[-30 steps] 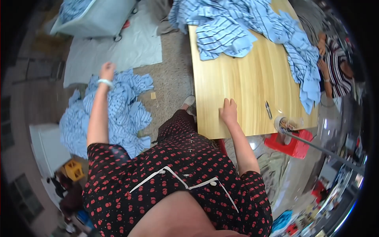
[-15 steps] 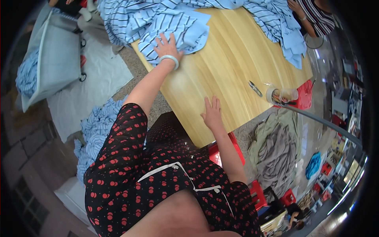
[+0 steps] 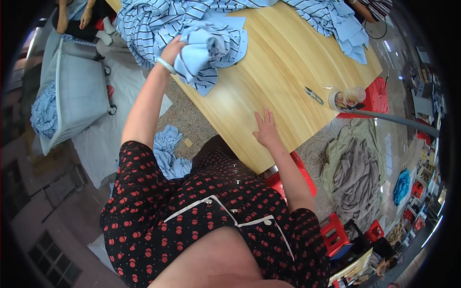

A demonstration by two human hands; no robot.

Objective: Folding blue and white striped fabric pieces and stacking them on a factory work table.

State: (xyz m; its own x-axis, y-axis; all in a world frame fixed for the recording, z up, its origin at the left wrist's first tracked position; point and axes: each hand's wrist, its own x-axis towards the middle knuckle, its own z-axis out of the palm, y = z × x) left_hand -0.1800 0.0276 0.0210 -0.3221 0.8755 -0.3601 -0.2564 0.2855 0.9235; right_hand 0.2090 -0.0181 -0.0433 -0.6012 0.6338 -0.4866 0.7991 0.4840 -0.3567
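Note:
My left hand (image 3: 171, 49), with a pale bangle at the wrist, grips a light blue garment piece with dark stripes (image 3: 194, 55) at the table's left edge. The cloth is lifted and bunched, its lower corner hanging onto the wood. Behind it lies a heap of the same striped fabric (image 3: 149, 24). My right hand (image 3: 266, 129) rests palm down on the wooden table (image 3: 269, 67), fingers spread, holding nothing. To its right lie small thread snips (image 3: 314, 95).
A clear tub of small tools (image 3: 346, 99) stands at the table's right corner, above a red stool (image 3: 377, 97). On the left is a white wheeled bin (image 3: 81, 89) with striped cloth. Grey fabric (image 3: 355, 177) lies on the floor. Other people sit across the table.
My left hand was spread flat on the striped cloth; now it has closed on a piece and lifted it leftward, bunching it. My right hand stays flat on the table.

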